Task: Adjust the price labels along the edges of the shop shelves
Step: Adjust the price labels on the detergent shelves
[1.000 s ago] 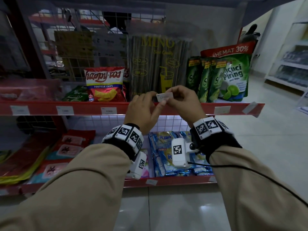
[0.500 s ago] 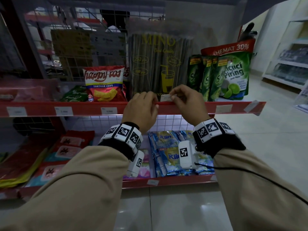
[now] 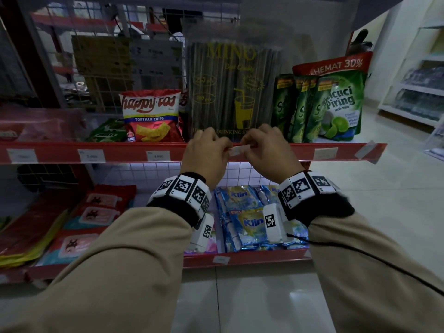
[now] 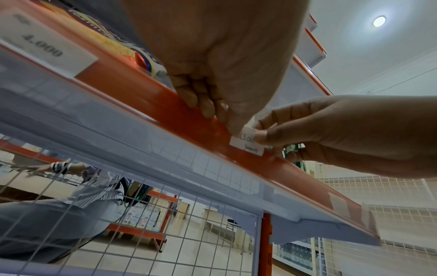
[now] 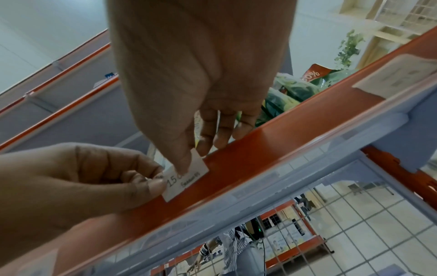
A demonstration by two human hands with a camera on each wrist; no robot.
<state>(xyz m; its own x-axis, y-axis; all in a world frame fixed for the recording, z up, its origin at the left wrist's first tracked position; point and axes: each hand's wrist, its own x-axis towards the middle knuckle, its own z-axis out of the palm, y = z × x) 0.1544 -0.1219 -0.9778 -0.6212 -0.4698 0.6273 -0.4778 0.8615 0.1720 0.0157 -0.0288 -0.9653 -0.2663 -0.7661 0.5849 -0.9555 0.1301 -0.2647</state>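
Being seated at frame centre, 1 price label (image 3: 240, 150) is pinched by left hand (image 3: 206, 155) and right hand (image 3: 266, 155) against the shelf edge (image 3: 115, 152); the skewed label (image 3: 365, 149) at right awaits straightening.

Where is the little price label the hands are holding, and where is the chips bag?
price label (image 5: 189, 179), right wrist view, on its white face beside the printed number.
chips bag (image 3: 151, 116), head view, on the blue band of its front.

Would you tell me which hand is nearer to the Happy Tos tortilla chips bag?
Left. The left hand pinches the price label just right of the chips bag; the right hand holds the label's far end.
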